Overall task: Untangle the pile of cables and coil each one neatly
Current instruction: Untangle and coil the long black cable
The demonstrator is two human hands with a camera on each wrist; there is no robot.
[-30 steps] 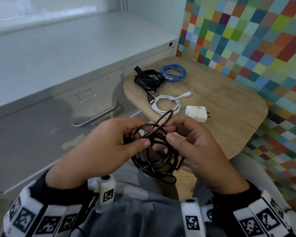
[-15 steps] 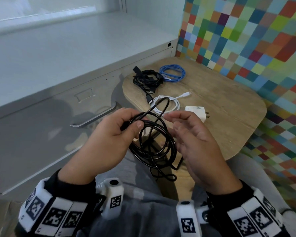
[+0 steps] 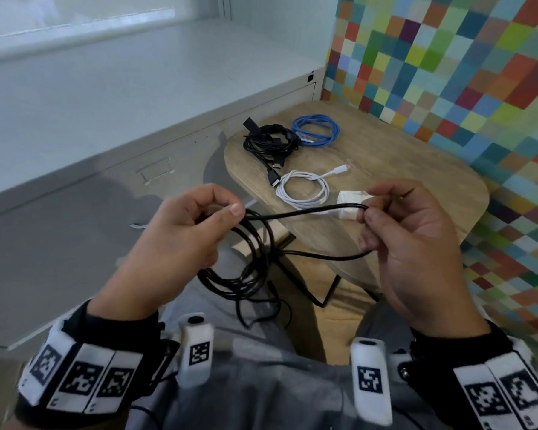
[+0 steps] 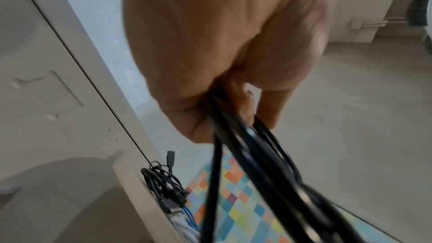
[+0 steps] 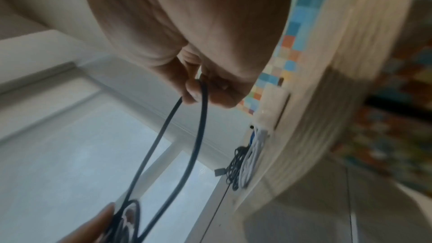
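A long black cable [image 3: 295, 214] stretches between both hands above my lap. My left hand [image 3: 196, 221] grips its hanging loops [image 3: 239, 274], the bundle running out between its fingers [image 4: 236, 117]. My right hand [image 3: 382, 218] pinches a pulled-out loop of the same cable [image 5: 201, 88] between thumb and fingers. On the round wooden table [image 3: 416, 187] lie a coiled blue cable [image 3: 317, 135], a loose black cable bundle [image 3: 271, 144] and a coiled white cable [image 3: 305, 190].
A white charger block [image 3: 347, 200] sits on the table just behind the stretched cable. A grey metal cabinet [image 3: 75, 187] with a drawer handle stands to the left. A colourful checked wall [image 3: 463, 72] rises behind and right of the table.
My hands have drawn apart. The right hand has pulled a loop of the black cable out to the right, while the left keeps hold of the remaining loops.
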